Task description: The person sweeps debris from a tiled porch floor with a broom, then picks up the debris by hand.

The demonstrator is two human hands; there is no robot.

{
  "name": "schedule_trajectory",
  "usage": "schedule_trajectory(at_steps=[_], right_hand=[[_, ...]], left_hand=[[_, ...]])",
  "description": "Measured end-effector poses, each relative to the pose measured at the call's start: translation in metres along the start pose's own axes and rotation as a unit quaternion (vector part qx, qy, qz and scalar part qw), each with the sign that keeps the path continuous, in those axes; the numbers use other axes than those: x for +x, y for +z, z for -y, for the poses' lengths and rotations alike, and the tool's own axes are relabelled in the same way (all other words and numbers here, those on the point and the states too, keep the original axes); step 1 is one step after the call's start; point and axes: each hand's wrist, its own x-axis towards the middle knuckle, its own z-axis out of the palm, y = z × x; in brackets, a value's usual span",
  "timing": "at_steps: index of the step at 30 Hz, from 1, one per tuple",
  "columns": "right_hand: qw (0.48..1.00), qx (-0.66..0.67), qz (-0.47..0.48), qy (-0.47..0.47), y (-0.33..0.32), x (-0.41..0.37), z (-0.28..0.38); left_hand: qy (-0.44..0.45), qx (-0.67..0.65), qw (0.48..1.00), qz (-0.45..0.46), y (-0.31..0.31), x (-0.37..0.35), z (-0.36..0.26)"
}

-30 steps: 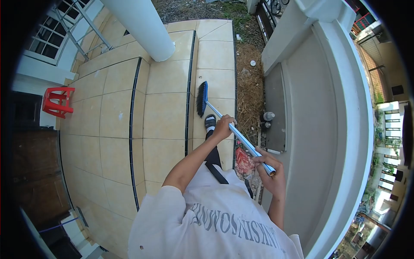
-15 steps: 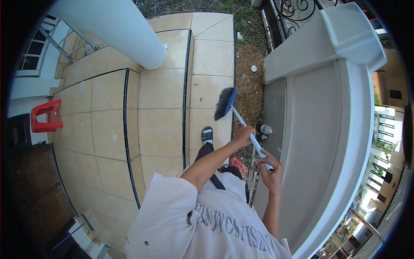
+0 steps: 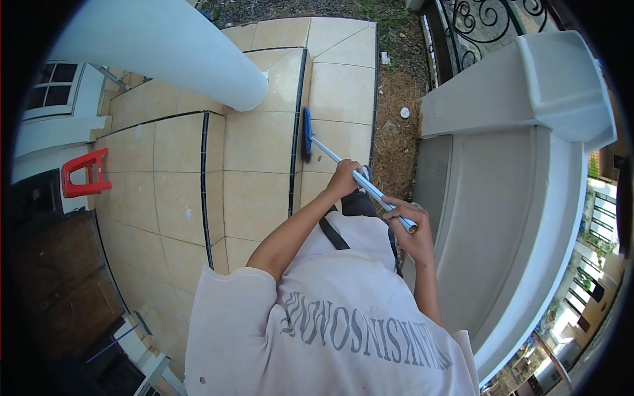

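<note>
A broom [image 3: 328,152] with a blue head, dark bristles and a pale blue and white handle slants across the lower tiles. Its head [image 3: 308,129] stands edge-on against the dark-edged step [image 3: 297,148]. My left hand [image 3: 345,179] is wrapped round the middle of the handle. Close to the handle's hollow end, my right hand [image 3: 411,228] grips it with bent fingers. Small dark specks lie on the tile just right of the bristles. A shoe shows partly beyond my left hand.
Tiled steps [image 3: 178,158] rise to the left, past a round white column [image 3: 231,79]. On the upper level stands a red plastic stool [image 3: 86,173]. A strip of dry grass [image 3: 396,119] and a white wall [image 3: 489,198] run along the right. A round white object [image 3: 405,113] lies on the grass.
The broom head has swung left from the tile's outer edge to the step and turned edge-on. My left hand has moved left and up. The foot on the tile has shifted right.
</note>
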Motion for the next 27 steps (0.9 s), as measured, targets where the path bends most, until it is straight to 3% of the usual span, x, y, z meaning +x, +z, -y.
schedule_trajectory(at_steps=[3,5,6,7,8,11,13,16,19,21,23,27], right_hand=[[0.999,-0.029,0.020,-0.032,0.027,0.028,-0.036],[0.999,0.001,-0.037,0.028,-0.005,0.027,-0.041],[0.998,-0.001,-0.056,0.035,-0.026,0.023,-0.043],[0.996,-0.001,-0.077,0.041,-0.044,0.018,-0.042],[0.994,-0.005,-0.089,0.058,-0.059,0.015,-0.033],[0.990,-0.040,-0.114,0.067,-0.089,0.019,0.017],[0.991,-0.053,-0.109,0.056,-0.096,0.025,0.034],[0.996,-0.044,-0.075,0.012,-0.082,0.044,0.038],[0.997,0.025,-0.054,0.047,-0.044,0.075,0.001],[0.998,0.026,-0.049,0.044,-0.026,0.085,-0.020],[0.999,-0.019,-0.043,0.000,-0.022,0.091,-0.024],[0.991,-0.074,-0.092,0.060,-0.073,0.083,0.002]], left_hand=[[-0.004,0.111,0.994,0.007,0.021,0.030,0.062],[-0.029,0.043,0.994,0.099,0.045,0.050,0.049],[-0.083,0.064,0.985,0.136,0.056,0.055,0.025],[-0.039,0.074,0.983,0.163,0.061,0.062,0.005],[-0.059,0.047,0.983,0.167,0.062,0.067,-0.022],[0.095,-0.026,0.990,0.104,0.060,0.080,-0.073],[0.099,-0.038,0.990,0.095,0.041,0.086,-0.095],[0.087,-0.041,0.993,0.065,0.006,0.094,-0.079],[0.016,0.022,0.998,0.057,-0.020,0.103,-0.020],[0.018,0.054,0.995,0.083,-0.010,0.112,0.031],[0.091,0.019,0.989,0.114,0.016,0.124,0.047],[0.145,-0.110,0.975,0.131,0.089,0.151,-0.019]])
